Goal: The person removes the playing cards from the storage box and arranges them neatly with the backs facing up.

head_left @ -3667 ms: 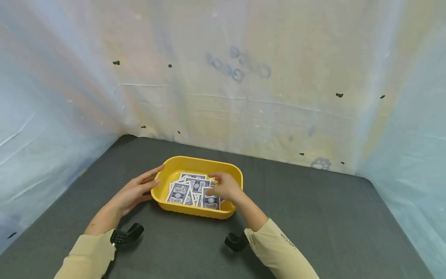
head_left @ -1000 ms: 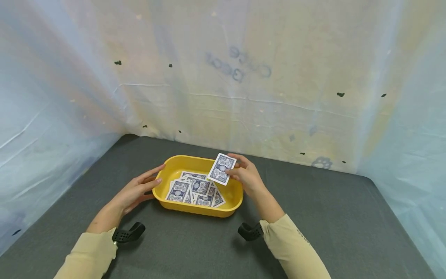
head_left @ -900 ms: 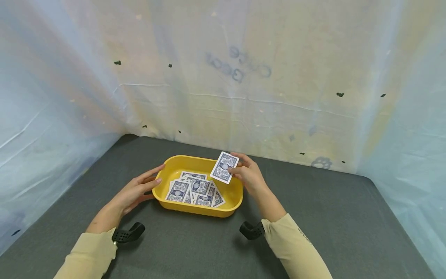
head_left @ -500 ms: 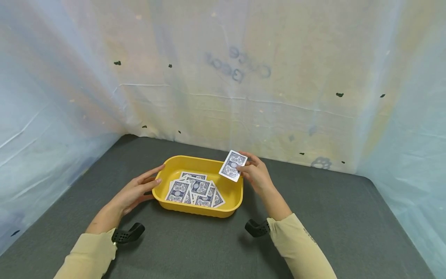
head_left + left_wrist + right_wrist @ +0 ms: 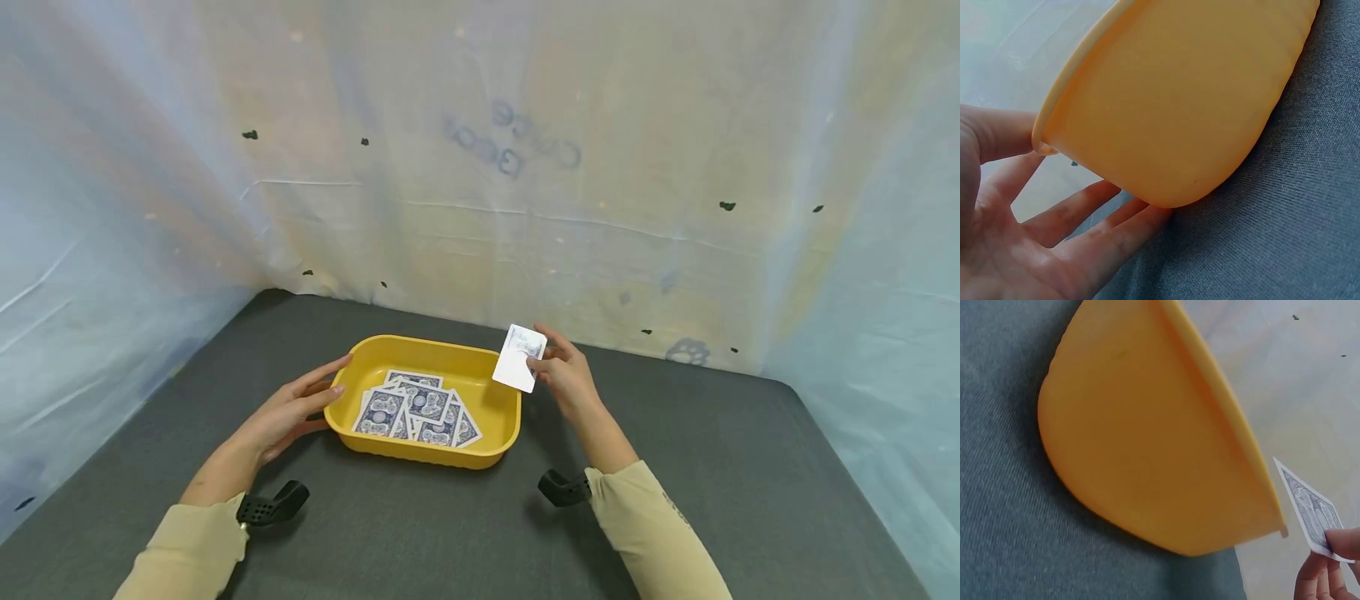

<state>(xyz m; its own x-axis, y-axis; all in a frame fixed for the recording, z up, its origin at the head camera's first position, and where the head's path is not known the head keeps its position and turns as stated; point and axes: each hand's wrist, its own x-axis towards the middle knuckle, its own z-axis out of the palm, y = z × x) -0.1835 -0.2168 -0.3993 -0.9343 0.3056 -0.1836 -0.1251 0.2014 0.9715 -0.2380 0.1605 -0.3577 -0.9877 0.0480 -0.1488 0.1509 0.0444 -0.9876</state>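
In the head view a yellow plastic tray [image 5: 420, 451] stands on the dark table. Several overlapping playing cards [image 5: 424, 402] lie in its left and middle part, blue patterned backs up. My left hand [image 5: 285, 414] holds the tray's left end. In the left wrist view the thumb lies at the rim and fingertips touch the outer wall. My right hand [image 5: 567, 377] pinches one playing card [image 5: 517, 354] above the tray's right rim. Glare whitens part of that card in the head view. Its patterned back shows in the right wrist view, beyond the tray's outer wall [image 5: 1141, 437].
Dark grey cloth [image 5: 390, 533] covers the table. Pale hanging sheets [image 5: 480, 208] enclose it at the back and both sides. Each wrist wears a black band with a camera mount [image 5: 273, 505].
My right hand reached among the cards earlier, then lifted one. Over the last second it has moved right with that card, to above the right rim. My left hand and the tray stay put.
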